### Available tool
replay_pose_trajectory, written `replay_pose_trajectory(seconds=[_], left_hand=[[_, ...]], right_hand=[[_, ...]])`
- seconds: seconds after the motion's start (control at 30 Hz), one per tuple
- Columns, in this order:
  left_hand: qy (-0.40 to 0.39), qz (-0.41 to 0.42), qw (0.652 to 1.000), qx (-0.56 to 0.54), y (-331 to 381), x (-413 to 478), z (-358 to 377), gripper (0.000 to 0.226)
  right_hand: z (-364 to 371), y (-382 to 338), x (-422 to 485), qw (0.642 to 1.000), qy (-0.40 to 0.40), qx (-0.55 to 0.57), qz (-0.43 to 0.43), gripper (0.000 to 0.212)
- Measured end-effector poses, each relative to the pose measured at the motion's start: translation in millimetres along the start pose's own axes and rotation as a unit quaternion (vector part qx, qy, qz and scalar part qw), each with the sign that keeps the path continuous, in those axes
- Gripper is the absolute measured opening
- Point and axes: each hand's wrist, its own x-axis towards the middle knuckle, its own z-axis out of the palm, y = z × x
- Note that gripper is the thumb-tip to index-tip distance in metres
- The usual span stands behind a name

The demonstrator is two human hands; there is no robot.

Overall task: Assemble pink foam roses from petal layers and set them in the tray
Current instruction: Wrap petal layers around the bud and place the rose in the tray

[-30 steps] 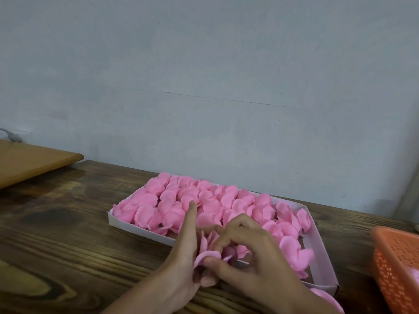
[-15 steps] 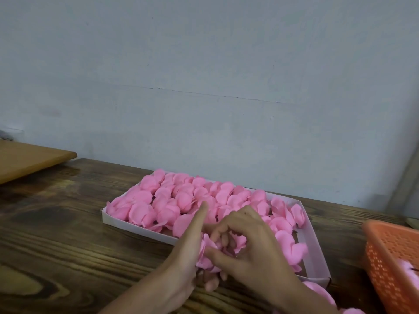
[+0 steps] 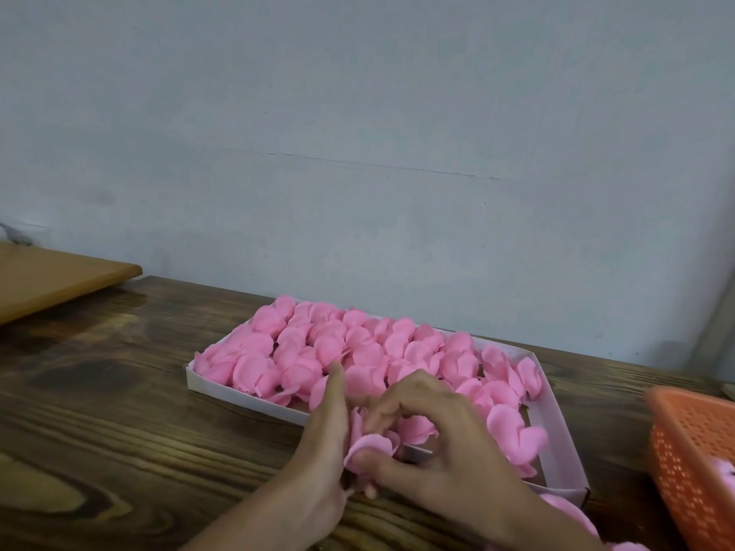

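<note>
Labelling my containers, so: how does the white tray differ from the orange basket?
The white tray is shallow with solid walls; the orange basket is taller with perforated walls. The tray is packed with pink roses; the basket, cut off at the right edge, shows only a little pink inside. Both rest on the wooden table.

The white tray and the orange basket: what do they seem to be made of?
The white tray looks like thin matte cardboard, judging by its flat folded walls and sharp corner. The orange basket looks like moulded plastic: smooth rim, regular grid of small holes.
</note>
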Motion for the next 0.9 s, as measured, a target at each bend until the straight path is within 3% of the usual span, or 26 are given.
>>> replay_pose_trajectory(seconds=[0.47, 0.63, 0.77, 0.9], left_hand=[[-0.058, 0.011, 0.998, -0.010, 5.4, -1.9, 9.2, 0.076], [-0.008, 0.059, 0.997, 0.039, 4.1, 4.3, 5.2, 0.071], [0.006, 0.047, 0.999, -0.020, 4.5, 9.7, -4.7, 0.067], [0.024, 0.043, 0.998, -0.045, 3.3, 14.3, -10.4, 0.067]], right_hand=[[2.5, 10.2, 1.7, 0.996, 0.047, -0.080, 0.010, 0.022], [1.7, 5.8, 2.5, 0.995, 0.090, -0.033, -0.006, 0.027], [0.2, 4.3, 1.2, 0.997, 0.053, 0.059, 0.012, 0.020], [3.0, 4.3, 1.1, 0.999, 0.022, 0.017, -0.033, 0.020]])
